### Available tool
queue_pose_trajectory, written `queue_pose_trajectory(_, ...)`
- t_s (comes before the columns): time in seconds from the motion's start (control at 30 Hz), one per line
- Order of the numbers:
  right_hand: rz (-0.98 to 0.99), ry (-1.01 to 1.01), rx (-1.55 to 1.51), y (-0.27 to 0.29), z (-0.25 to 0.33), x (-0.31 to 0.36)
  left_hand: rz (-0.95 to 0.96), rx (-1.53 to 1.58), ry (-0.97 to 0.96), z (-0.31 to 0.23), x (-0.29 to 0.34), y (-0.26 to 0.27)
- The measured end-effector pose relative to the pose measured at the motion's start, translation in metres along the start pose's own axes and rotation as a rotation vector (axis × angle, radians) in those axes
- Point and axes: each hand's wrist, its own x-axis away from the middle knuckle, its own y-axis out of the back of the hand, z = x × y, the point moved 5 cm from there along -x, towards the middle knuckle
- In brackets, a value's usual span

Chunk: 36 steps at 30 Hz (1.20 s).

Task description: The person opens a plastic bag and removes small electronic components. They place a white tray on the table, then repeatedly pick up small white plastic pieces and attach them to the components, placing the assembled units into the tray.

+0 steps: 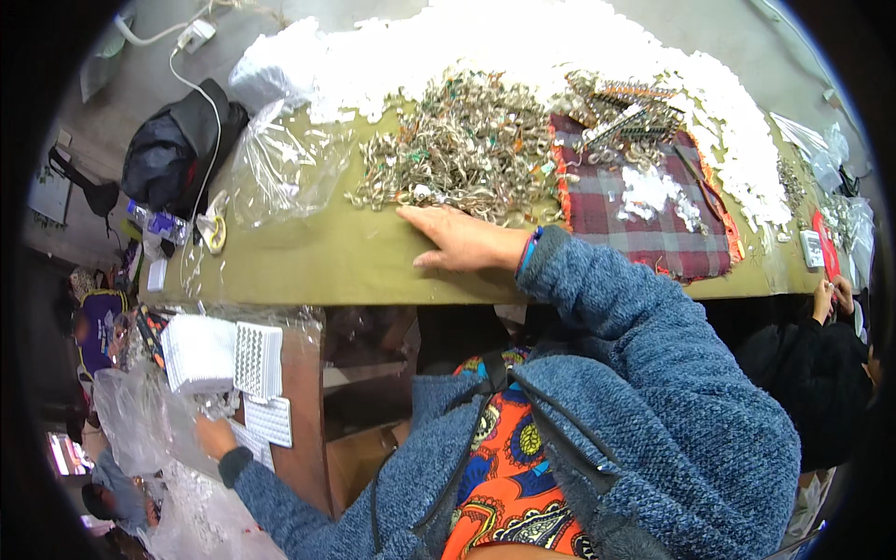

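Note:
My right hand (459,241) lies flat on the olive-green tabletop (308,266), fingers stretched out, at the near edge of a heap of small silvery metal pieces (467,149) with green and orange bits. My left hand (216,436) reaches down at the left, beside a translucent plastic bag (149,411) and white dimpled cards (268,420). Its fingers are hidden, so what it holds, if anything, does not show. Above those cards are a thick stack of white cards (201,353) and another dimpled white card pack (259,360).
A plaid cloth (616,219) with orange fringe carries white bits (653,194) and dark strips. White pieces (523,37) bank along the table's far side. A clear bag (289,168) and black bag (177,140) lie left. Another person's hands (831,297) work at far right.

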Motion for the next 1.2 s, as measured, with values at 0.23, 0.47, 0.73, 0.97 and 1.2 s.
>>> queue_pose_trajectory(0.23,-0.044,-0.111,-0.156,0.037,-0.020,-0.030,-0.076,-0.061,0.108,0.034,0.001,0.020)
queue_pose_trajectory(0.47,-0.001,-0.054,-0.190,0.014,0.016,0.033,-0.335,0.172,0.155,0.057,0.012,0.053)
queue_pose_trajectory(0.73,-0.101,-0.085,-0.112,0.044,-0.011,0.037,-0.317,0.914,0.491,0.098,0.013,0.050)
queue_pose_trajectory(0.97,-0.015,0.068,-0.190,0.019,0.041,0.034,-0.011,2.194,0.645,0.147,0.009,-0.007)
queue_pose_trajectory(1.2,0.053,0.114,-0.297,0.006,0.065,0.020,-0.506,1.419,0.176,-0.043,0.080,0.110)
